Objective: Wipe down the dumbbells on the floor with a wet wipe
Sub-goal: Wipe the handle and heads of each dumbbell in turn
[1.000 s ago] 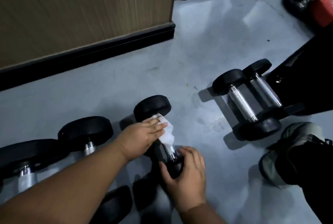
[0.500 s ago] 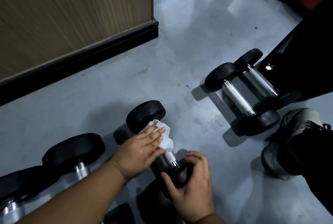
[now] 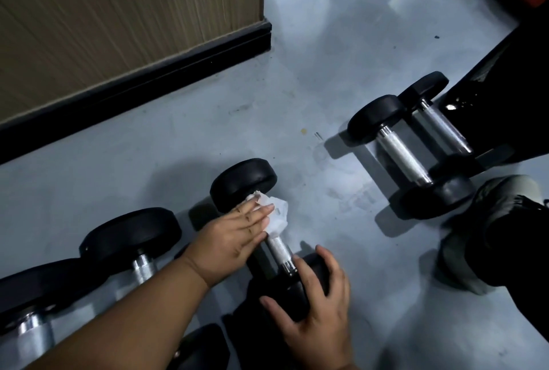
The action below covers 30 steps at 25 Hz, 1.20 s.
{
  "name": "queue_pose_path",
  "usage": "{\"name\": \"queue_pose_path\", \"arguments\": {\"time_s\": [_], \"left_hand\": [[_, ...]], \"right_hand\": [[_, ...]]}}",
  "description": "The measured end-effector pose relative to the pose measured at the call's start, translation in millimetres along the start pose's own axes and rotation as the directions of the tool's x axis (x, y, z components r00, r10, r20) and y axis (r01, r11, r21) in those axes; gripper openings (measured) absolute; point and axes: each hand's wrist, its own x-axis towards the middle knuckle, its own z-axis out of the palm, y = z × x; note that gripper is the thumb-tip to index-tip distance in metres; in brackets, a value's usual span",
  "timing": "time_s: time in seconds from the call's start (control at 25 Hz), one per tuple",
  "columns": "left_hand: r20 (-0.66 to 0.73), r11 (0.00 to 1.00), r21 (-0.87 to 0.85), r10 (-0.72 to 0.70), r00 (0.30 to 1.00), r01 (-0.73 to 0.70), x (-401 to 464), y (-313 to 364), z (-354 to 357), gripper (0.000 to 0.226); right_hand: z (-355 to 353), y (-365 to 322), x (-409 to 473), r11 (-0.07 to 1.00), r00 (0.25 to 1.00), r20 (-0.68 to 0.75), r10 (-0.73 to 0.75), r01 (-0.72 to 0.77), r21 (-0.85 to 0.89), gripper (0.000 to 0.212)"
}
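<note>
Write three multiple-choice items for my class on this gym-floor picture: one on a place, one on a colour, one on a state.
1. Where is the crumpled white wet wipe?
A. On the chrome handle of the small black dumbbell, beside its far head
B. On the grey floor
C. On the wood-grain panel

2. What colour are the heads of the pair of chrome-handled dumbbells at right?
A. Red
B. Black
C. Silver

3. What is the right hand doing?
A. Lying flat on the floor
B. Holding the wipe
C. Gripping the near head of the small dumbbell

Answers: 1 A, the left hand presses the wipe onto the handle there. 2 B, both heads on each look black. 3 C, its fingers and thumb curl round that head.
</note>
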Motion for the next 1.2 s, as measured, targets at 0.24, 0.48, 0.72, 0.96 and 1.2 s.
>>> {"name": "queue_pose_path", "arguments": {"time_s": [0.24, 0.48, 0.72, 0.96, 1.2], "left_hand": [[0.109, 0.986, 0.025, 0.161, 0.981, -0.165, -19.5, 37.3, 11.4, 0.031], [0.058, 0.999, 0.043, -0.012, 0.998, 0.009, 2.3, 16.2, 3.2, 0.030], [0.140, 0.993, 0.103, 0.043, 0.989, -0.058, -13.1, 44.6, 8.3, 0.031], [0.112, 0.992, 0.086, -0.106, 0.988, 0.096, -0.5, 27.6, -7.1, 0.032], [0.284, 0.995, 0.096, 0.010, 0.959, -0.039, -13.6, 40.3, -9.4, 0.034]], "right_hand": [[-14.2, 1.9, 25.1, 0.956, 0.946, 0.215, -0.243, 0.272, -0.114, 0.042], [-14.4, 7.2, 27.6, 0.967, 0.963, 0.150, -0.226, 0.240, -0.081, 0.043], [-9.3, 3.7, 25.8, 0.964, 0.962, 0.110, -0.251, 0.258, -0.059, 0.038], [-5.0, 7.0, 26.2, 0.967, 0.965, 0.076, -0.252, 0.255, -0.028, 0.040], [-4.1, 10.8, 29.0, 0.965, 0.964, 0.044, -0.261, 0.260, 0.018, 0.039]]}}
